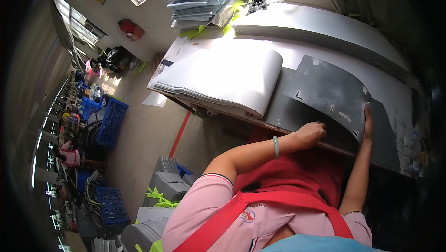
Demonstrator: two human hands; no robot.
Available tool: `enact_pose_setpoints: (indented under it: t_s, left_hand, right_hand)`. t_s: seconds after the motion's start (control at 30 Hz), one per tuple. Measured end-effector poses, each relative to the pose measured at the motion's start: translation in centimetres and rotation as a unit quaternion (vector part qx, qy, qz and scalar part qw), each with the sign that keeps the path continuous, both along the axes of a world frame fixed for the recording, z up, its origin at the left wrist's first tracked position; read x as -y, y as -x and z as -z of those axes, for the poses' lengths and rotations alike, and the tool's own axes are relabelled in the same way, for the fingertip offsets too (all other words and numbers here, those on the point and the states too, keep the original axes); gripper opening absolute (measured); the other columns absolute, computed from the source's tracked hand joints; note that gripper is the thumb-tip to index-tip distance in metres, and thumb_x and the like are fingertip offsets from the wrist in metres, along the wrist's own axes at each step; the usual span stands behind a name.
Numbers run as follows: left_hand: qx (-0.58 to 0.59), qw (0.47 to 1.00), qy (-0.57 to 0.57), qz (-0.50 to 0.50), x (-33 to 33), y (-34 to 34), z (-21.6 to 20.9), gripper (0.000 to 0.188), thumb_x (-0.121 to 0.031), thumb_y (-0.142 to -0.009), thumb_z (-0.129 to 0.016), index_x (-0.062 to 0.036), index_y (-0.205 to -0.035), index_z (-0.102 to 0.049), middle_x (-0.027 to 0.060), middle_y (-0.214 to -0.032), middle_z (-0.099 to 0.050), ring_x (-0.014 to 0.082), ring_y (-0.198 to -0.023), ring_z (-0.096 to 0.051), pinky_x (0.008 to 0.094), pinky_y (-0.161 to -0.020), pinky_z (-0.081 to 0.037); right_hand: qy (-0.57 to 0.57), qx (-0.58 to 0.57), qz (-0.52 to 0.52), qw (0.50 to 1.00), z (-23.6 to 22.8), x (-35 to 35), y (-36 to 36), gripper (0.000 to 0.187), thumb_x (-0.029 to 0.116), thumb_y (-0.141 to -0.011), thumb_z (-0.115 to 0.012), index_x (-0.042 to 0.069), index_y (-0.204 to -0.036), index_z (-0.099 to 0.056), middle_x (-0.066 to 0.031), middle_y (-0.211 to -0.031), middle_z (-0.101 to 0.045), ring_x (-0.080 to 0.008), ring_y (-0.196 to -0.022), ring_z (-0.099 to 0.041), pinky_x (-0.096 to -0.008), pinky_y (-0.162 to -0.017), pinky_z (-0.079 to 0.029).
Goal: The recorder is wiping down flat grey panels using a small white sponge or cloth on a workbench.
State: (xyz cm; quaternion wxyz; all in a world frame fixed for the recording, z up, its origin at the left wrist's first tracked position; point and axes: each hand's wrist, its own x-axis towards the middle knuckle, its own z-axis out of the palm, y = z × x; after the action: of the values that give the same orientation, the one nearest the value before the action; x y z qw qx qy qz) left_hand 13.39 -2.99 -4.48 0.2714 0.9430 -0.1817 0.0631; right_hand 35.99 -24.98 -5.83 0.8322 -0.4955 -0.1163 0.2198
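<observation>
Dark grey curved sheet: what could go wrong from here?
The dark grey curved sheet might spring loose or crease: it is bowed up, with the right hand at its right edge. The thick stack of white sheets could slide, lying close to the front edge of the pale-topped table.

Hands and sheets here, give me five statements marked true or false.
1. The right hand holds the edge of the curved gray sheet. True.
2. The curved gray sheet lies flat. False: it bends up in an arch.
3. A bracelet circles the left wrist. True.
4. The white sheet stack lies left of the curved gray sheet. True.
5. Both hands touch the white sheet stack. False: neither does. The left hand is curled near the curved gray sheet.
</observation>
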Motion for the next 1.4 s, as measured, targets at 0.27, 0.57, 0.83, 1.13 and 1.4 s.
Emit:
enact_pose_setpoints:
  t_s: [0.27,0.57,0.83,1.13,1.4]
  left_hand:
    - [-0.041,0.999,0.005,-0.008,0.3,0.8,-0.7,0.019,-0.016,-0.08,-0.069,-0.0028,-0.093,-0.071,0.0206,-0.114,-0.065,0.0387,-0.103,-0.063,0.0447,-0.091,-0.053]
    - [0.002,1.0,-0.022,0.012,-0.1,0.2,-1.2,0.018,-0.004,-0.081,-0.058,-0.0042,-0.092,-0.072,0.0173,-0.107,-0.069,0.0364,-0.099,-0.066,0.0421,-0.088,-0.055]
    - [-0.003,1.0,-0.009,-0.014,-1.0,0.6,-3.3,0.029,-0.021,-0.084,-0.075,-0.0016,-0.105,-0.074,0.0157,-0.115,-0.069,0.0352,-0.104,-0.065,0.0409,-0.092,-0.053]
    - [-0.024,0.999,-0.026,0.006,-0.4,0.8,-3.1,0.023,-0.013,-0.089,-0.066,-0.004,-0.109,-0.073,0.0144,-0.112,-0.068,0.0353,-0.101,-0.065,0.0415,-0.09,-0.054]
    - [0.108,0.991,-0.049,0.063,8.0,-4.6,-2.0,0.032,-0.007,-0.085,-0.059,-0.0075,-0.116,-0.068,0.0143,-0.115,-0.066,0.0334,-0.103,-0.065,0.0421,-0.09,-0.054]
  right_hand:
    - [-0.01,-0.03,-0.03,0.999,0.0,0.7,0.6,0.053,0.039,-0.099,-0.066,0.002,-0.136,-0.056,-0.0094,-0.127,-0.063,-0.0188,-0.111,-0.062,-0.0325,-0.099,-0.051]
    - [0.014,-0.033,-0.049,0.998,-0.7,0.3,0.2,0.05,0.038,-0.103,-0.06,0.001,-0.135,-0.057,-0.0076,-0.125,-0.064,-0.016,-0.112,-0.062,-0.0295,-0.1,-0.048]
    - [-0.025,-0.021,0.01,0.999,1.6,-0.8,-1.0,0.039,0.034,-0.096,-0.07,0.005,-0.121,-0.065,-0.0063,-0.103,-0.072,-0.016,-0.09,-0.07,-0.0304,-0.08,-0.059]
    - [-0.003,-0.028,0.001,1.0,1.2,0.2,-0.5,0.05,0.038,-0.093,-0.073,0.003,-0.127,-0.062,-0.0076,-0.109,-0.071,-0.0185,-0.093,-0.069,-0.0338,-0.085,-0.057]
    - [-0.03,-0.097,0.037,0.994,-0.9,1.3,0.0,0.045,0.037,-0.094,-0.072,0.005,-0.124,-0.064,-0.0074,-0.109,-0.072,-0.0184,-0.094,-0.069,-0.034,-0.087,-0.057]
